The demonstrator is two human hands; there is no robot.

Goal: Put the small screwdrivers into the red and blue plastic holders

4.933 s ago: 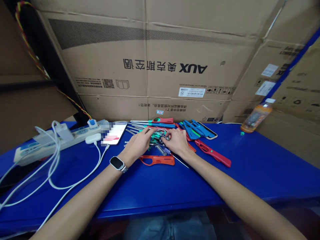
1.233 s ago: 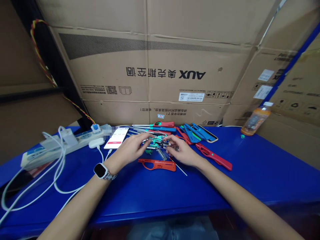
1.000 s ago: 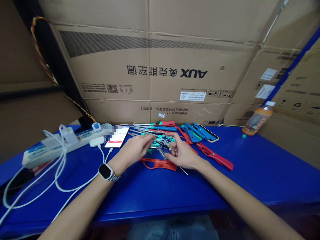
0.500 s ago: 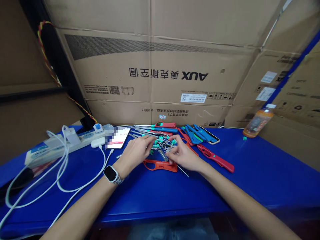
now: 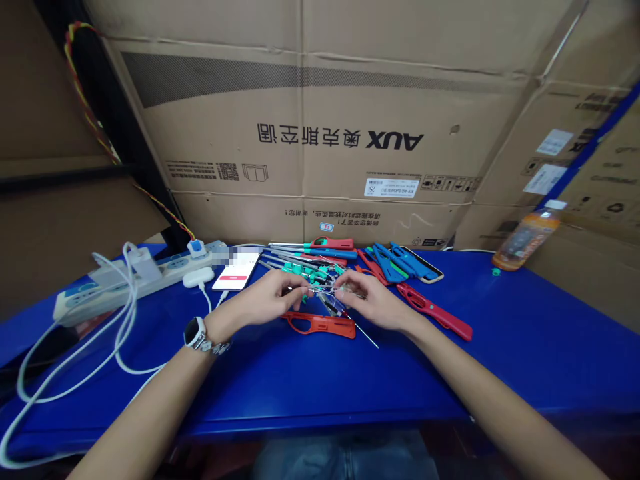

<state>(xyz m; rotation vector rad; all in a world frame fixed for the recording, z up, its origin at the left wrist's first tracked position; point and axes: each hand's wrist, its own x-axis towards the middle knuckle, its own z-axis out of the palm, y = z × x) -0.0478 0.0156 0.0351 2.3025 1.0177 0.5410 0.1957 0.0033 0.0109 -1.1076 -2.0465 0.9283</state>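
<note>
My left hand point(image 5: 273, 295) is closed, thumb and forefinger pinching one end of some thin pale wires point(image 5: 324, 289). Opposite it, my right hand point(image 5: 374, 303) pinches the same wires; other small parts under its fingers are hard to make out. Just behind the hands lies a pile of green plastic lighter parts point(image 5: 295, 268) with metal tubes and loose wires. An orange lighter casing half point(image 5: 327, 326) lies flat in front of the fingers. From beneath my right hand a thin white rod point(image 5: 367, 337) sticks out toward me.
Blue casing halves point(image 5: 385, 261) and a red casing point(image 5: 435, 312) lie to the right, near an orange drink bottle point(image 5: 529, 237). A phone point(image 5: 237, 270), a power strip point(image 5: 173, 268) and white cables point(image 5: 133, 313) occupy the left. Cardboard point(image 5: 310, 180) stands behind the blue table point(image 5: 320, 387).
My hands have moved slightly apart, and thin wires now show stretched between the fingertips. My left hand has shifted a little left. The view has tilted slightly.
</note>
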